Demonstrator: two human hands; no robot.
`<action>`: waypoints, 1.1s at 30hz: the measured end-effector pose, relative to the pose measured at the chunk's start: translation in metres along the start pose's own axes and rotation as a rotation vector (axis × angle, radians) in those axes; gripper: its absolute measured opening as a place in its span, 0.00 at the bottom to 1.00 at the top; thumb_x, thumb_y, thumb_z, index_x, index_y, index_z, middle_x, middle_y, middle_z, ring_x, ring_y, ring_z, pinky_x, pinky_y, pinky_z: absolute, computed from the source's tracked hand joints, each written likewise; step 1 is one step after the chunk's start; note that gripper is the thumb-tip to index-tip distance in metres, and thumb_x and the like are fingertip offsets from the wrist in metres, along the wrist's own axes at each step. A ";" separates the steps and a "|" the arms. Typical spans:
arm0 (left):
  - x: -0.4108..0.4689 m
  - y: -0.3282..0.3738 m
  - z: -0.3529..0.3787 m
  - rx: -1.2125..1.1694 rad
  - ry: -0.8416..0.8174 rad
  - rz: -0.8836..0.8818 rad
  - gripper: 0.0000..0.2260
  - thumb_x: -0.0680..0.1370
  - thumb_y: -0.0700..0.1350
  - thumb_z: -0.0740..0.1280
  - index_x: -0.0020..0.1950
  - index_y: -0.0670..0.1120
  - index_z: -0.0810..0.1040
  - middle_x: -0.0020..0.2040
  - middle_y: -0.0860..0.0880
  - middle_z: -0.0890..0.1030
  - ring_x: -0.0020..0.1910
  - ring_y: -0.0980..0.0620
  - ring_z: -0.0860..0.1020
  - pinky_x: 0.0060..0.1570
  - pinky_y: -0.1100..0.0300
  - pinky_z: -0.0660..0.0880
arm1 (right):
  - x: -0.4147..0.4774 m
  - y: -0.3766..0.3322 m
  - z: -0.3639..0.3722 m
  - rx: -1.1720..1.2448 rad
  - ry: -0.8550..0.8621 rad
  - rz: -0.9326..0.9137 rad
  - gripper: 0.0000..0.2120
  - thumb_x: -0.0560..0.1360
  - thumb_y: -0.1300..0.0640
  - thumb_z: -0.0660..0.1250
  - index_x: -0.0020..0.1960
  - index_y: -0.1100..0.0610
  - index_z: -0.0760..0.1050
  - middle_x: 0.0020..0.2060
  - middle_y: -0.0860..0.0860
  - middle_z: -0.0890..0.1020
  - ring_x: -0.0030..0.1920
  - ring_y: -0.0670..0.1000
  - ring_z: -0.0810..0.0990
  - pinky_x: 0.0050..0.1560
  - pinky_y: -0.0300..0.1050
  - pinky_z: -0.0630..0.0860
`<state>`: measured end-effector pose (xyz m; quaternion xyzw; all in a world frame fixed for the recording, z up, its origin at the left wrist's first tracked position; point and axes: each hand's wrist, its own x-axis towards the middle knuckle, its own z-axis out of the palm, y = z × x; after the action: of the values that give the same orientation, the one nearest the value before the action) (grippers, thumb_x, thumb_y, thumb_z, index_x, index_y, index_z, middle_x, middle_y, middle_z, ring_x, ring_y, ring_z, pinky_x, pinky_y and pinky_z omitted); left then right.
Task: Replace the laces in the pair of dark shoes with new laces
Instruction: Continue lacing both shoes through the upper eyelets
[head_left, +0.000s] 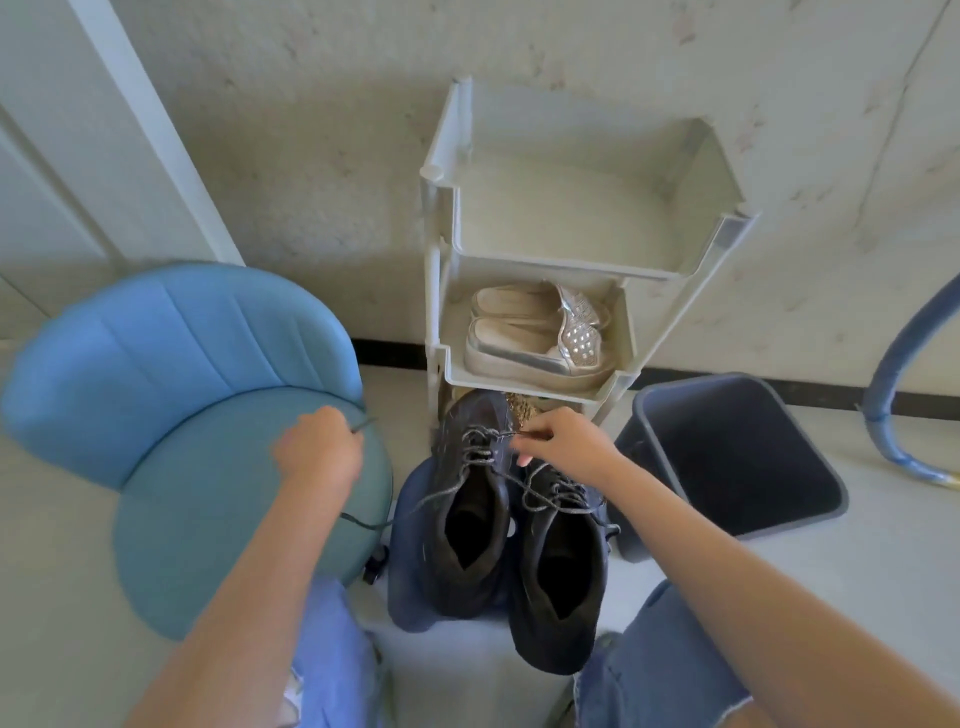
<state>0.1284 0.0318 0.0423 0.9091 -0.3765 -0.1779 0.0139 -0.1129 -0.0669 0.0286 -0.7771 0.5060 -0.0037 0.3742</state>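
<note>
Two dark shoes stand side by side between my knees, toes pointing away: the left shoe (470, 514) and the right shoe (563, 577). Both carry grey speckled laces (480, 449). My left hand (319, 452) is curled round one lace end, whose tip pokes out above the blue chair seat; the strand trails back to the left shoe. My right hand (563, 441) pinches the lace at the top eyelets near the left shoe's toe.
A blue padded chair (197, 415) stands at the left. Behind the shoes is a white tiered shoe rack (571, 249) holding a pair of pale slip-ons (535, 332). A dark grey bin (737, 457) sits at the right, beside a blue tube (893, 395).
</note>
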 end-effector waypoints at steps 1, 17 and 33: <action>0.006 -0.002 0.000 0.013 0.008 -0.018 0.11 0.78 0.45 0.60 0.50 0.42 0.80 0.47 0.44 0.83 0.49 0.43 0.79 0.45 0.56 0.73 | 0.004 0.003 0.005 0.024 0.001 0.007 0.08 0.76 0.51 0.67 0.40 0.50 0.81 0.30 0.41 0.79 0.31 0.44 0.74 0.36 0.41 0.70; 0.012 0.053 0.051 -0.268 -0.544 0.238 0.08 0.73 0.51 0.72 0.39 0.48 0.78 0.42 0.51 0.77 0.45 0.50 0.76 0.45 0.61 0.70 | 0.031 0.002 0.016 0.214 -0.168 0.025 0.03 0.74 0.57 0.71 0.42 0.56 0.82 0.33 0.44 0.81 0.31 0.38 0.75 0.41 0.35 0.68; 0.012 0.060 0.061 -0.276 -0.490 0.301 0.04 0.78 0.47 0.64 0.46 0.49 0.78 0.30 0.52 0.75 0.30 0.54 0.75 0.31 0.64 0.67 | 0.050 -0.020 0.046 -0.233 -0.172 -0.175 0.09 0.76 0.57 0.68 0.51 0.63 0.80 0.48 0.55 0.75 0.48 0.55 0.77 0.53 0.50 0.73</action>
<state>0.0747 -0.0130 -0.0092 0.7629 -0.4713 -0.4367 0.0722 -0.0549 -0.0761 -0.0110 -0.8538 0.3996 0.0890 0.3215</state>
